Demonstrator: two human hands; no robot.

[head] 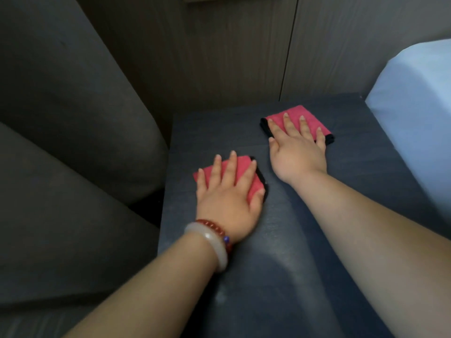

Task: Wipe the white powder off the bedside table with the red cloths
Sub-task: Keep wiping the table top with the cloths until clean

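Observation:
The bedside table (353, 191) has a dark blue-grey top. My left hand (227, 198) lies flat, fingers spread, pressing a folded red cloth (244, 167) with a dark edge near the table's left side. Farther back, my right hand (296, 147) presses flat on a second folded red cloth (294, 113) with black edging. A faint film of white powder (280, 240) shows as pale smears between my forearms, towards the near part of the top.
A dark grey upholstered seat (73, 142) stands close against the table's left side. A wood-panelled wall (231, 57) rises behind. A white pillow or bedding (415, 106) overhangs the table's right edge. My left wrist carries bracelets (214, 242).

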